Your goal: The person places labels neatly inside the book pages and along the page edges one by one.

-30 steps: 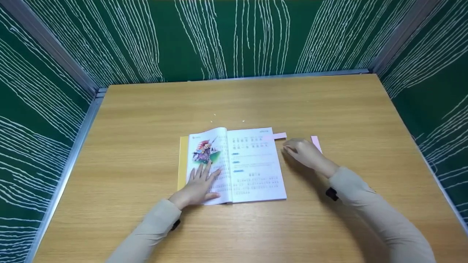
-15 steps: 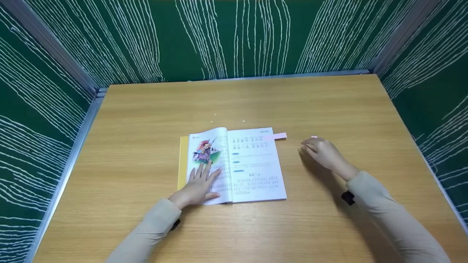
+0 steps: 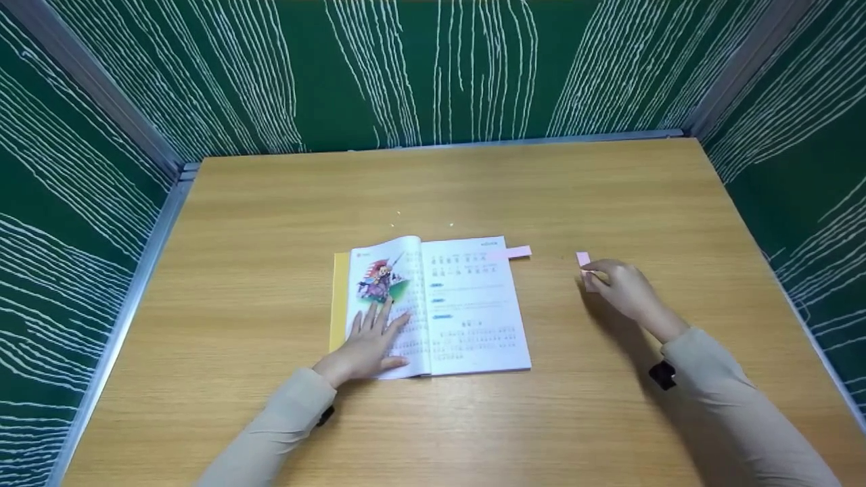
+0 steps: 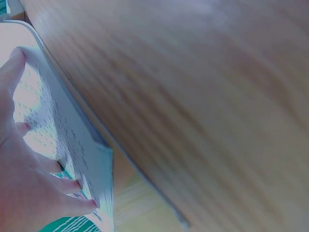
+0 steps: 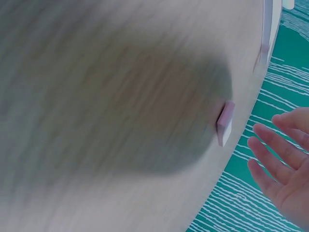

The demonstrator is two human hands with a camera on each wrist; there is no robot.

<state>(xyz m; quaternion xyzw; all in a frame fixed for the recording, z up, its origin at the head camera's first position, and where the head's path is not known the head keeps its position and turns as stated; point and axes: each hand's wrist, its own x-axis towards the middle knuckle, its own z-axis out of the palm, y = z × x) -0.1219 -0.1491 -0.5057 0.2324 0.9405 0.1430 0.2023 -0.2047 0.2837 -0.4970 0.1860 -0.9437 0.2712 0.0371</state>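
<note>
An open book [image 3: 473, 304] lies on the table, with a picture and text on its left page. My left hand [image 3: 365, 348] rests on that page, fingers spread and straight; the left wrist view shows the same hand [image 4: 29, 179] on the paper. A pink sticky note [image 3: 519, 252] juts out past the right page's upper edge. To the right of the book lies a small pink pad of sticky notes [image 3: 583, 259]. Over the pad hovers my right hand [image 3: 626, 291], partly covering it. In the right wrist view the pad [image 5: 225, 123] lies apart from the loosely bent fingers [image 5: 273, 162].
The wooden table [image 3: 270, 216] reaches beyond the book on all sides. A yellow cover [image 3: 339, 297] shows at the book's left. Several tiny white scraps [image 3: 451, 224] lie behind the book. Green walls with white lines [image 3: 467, 74] stand around the table.
My right hand has moved right, away from the sticky note at the book's edge, to over the pink pad. My left hand and the book have stayed in place.
</note>
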